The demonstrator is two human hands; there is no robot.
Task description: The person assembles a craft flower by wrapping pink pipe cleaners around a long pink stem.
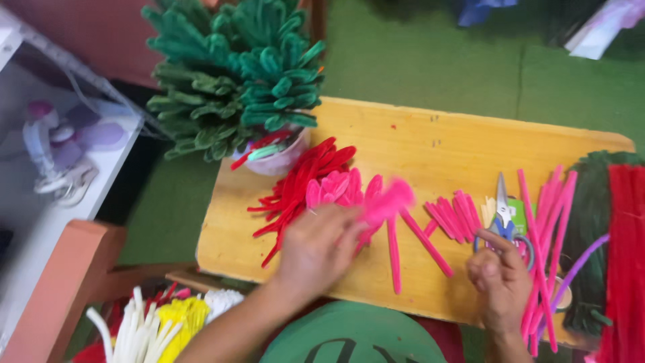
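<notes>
My left hand [316, 249] rests over the wooden board [430, 148] and grips a fuzzy pink pipe-cleaner flower [386, 202], blurred by motion. Loose pink stems [420, 238] trail from it. Beside it lie pink looped petals [332, 188] and a pile of red pipe cleaners [302, 181]. My right hand [500, 279] is at the handle of the scissors [504, 215], which lie on the board with blades pointing away; the fingers touch the ring. Short pink pieces [457, 215] lie between the hands.
A bunch of green pipe-cleaner leaves [235, 67] stands in a cup [279, 160] at the board's far left. Long pink [547, 228], dark green [591, 222] and red bundles [628, 255] lie at right. White and yellow pipe cleaners [154, 323] stand at lower left. Green floor surrounds.
</notes>
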